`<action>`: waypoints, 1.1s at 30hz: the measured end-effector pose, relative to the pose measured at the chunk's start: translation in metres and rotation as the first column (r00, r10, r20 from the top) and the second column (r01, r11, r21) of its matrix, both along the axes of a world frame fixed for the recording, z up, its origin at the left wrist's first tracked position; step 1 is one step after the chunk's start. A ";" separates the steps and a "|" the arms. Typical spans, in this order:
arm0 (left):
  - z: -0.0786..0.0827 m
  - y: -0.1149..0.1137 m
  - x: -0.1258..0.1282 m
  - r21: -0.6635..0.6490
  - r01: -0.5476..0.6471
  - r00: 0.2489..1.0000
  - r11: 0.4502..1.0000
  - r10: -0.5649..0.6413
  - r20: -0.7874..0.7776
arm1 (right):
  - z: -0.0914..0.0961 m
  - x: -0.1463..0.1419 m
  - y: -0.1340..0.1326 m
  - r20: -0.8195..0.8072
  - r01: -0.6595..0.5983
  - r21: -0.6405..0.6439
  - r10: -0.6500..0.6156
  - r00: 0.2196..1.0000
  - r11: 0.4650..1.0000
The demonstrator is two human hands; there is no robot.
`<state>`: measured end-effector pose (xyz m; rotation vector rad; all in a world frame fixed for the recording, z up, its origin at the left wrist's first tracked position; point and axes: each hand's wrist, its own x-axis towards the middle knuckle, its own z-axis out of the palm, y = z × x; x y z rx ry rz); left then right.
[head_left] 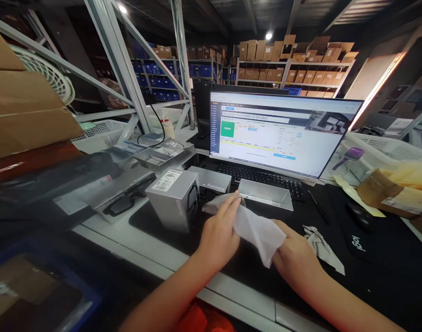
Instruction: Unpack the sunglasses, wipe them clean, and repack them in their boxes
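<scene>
Both hands hold a white cleaning cloth (255, 228) above the black desk mat (252, 263). My left hand (219, 235) is closed on the cloth's upper end, fingers curled round it. Most of my right hand (294, 256) is covered by the cloth's lower end, which it grips from beneath. Whether something is wrapped inside the cloth stays hidden. Just left of my left hand stands a silver product box (172, 200) with a white label on top. Behind the hands lie an open silver box tray (264, 192) and a flat silver box (211, 180).
A monitor (283, 131) and black keyboard (266, 177) stand behind the boxes. A crumpled cloth (321, 244), a pen (318, 207) and a mouse (359, 216) lie to the right. A glasses box (126, 193) and cardboard cartons (24, 106) sit left; white baskets and shelving surround.
</scene>
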<state>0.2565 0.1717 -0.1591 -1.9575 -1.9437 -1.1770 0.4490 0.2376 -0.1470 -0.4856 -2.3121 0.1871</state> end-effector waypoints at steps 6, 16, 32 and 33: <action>-0.006 -0.002 0.003 0.065 0.036 0.999 0.997 -0.035 -0.016 | -0.007 -0.017 0.005 -0.051 0.056 -0.146 -0.064 0.997 0.988; -0.021 -0.007 0.021 0.087 0.383 0.918 0.920 -0.368 -0.148 | -0.013 -0.033 0.019 -0.217 0.086 -0.086 -0.103 0.971 0.993; -0.060 -0.055 0.019 -0.108 0.203 0.789 0.973 -0.097 0.607 | -0.014 -0.018 0.035 0.083 0.092 -0.320 -0.069 0.994 0.943; -0.058 -0.056 0.017 -0.175 0.231 0.768 0.957 -0.069 0.637 | -0.012 -0.016 0.037 0.141 0.124 -0.308 -0.084 0.987 0.943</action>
